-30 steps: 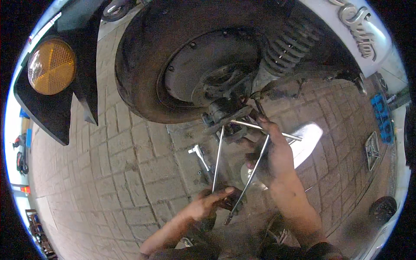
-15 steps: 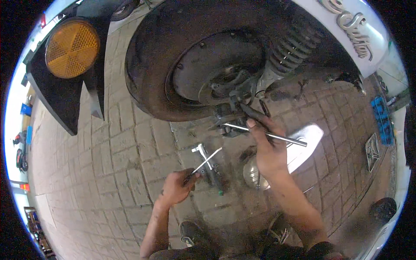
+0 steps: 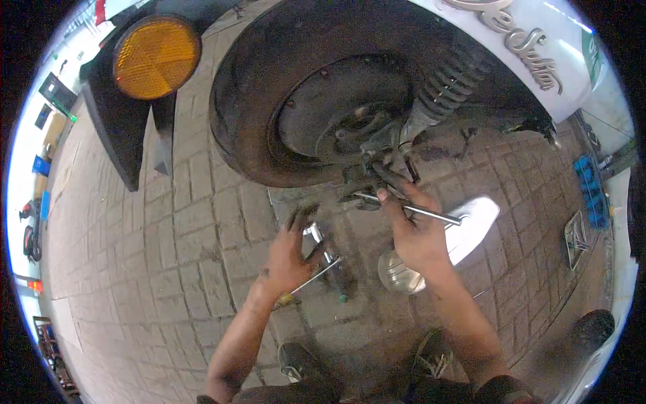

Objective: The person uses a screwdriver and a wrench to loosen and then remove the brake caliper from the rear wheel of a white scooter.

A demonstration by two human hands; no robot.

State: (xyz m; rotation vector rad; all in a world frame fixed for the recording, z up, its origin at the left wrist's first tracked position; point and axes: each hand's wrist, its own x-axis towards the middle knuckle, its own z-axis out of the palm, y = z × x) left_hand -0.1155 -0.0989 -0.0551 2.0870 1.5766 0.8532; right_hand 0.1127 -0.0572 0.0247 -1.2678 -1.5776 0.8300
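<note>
Grey-brown paving bricks [image 3: 175, 296] spread across the ground, with a dark, dusty wheel [image 3: 245, 121] filling the upper middle and a coiled shock absorber [image 3: 449, 87] on its right. At the far right sits a blue tray [image 3: 590, 195], divided into sections (whatever it holds is too small to make out). Below the wheel, a glossy pale panel [image 3: 476, 232] lies on the bricks near a rounded metallic piece [image 3: 397, 273].

Both my forearms rise from the lower edge, and my hands are well apart. My right hand [image 3: 418, 239] is closed around a silver bar [image 3: 437, 216], thumb on top; the bar slopes from the dark bracket under the wheel hub down to the right, over the pale panel. My left hand [image 3: 288, 259] is unclenched, fingers spread forward, at a chrome ratchet [image 3: 314, 233] on the bricks; I cannot tell if they touch. A thin-shafted screwdriver [image 3: 311, 279] slants just beside that wrist.
</note>
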